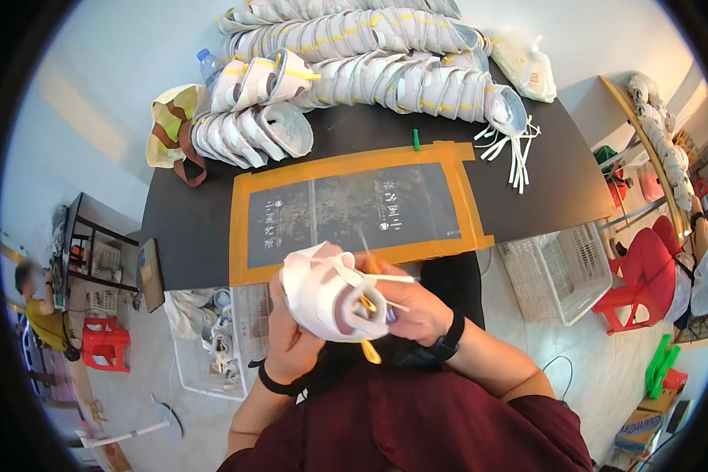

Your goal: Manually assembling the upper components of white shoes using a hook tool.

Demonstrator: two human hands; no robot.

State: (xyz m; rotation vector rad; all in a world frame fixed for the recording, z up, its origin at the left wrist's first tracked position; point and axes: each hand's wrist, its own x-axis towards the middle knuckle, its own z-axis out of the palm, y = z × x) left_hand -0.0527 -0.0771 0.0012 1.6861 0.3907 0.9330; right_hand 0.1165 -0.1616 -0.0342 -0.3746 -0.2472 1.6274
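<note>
A white and pale pink shoe upper (322,287) is held up in front of my chest, over the near edge of the table. My left hand (291,334) wraps round its left side, fingers closed. On the other side, my right hand (417,311) closes at the collar opening, next to loose white lace ends (389,278). A yellow pull loop (370,352) hangs from the upper's near end. Something thin and orange shows behind the right fingers, its kind unclear. The right fingertips are partly hidden by the upper.
Long nested rows of shoe uppers (385,82) lie across the table's back. An orange-taped dark mat (346,208) and a small green object (416,140) are nearer. White crates (562,271) flank the table below. Other people sit at both sides, one near a red stool (106,344).
</note>
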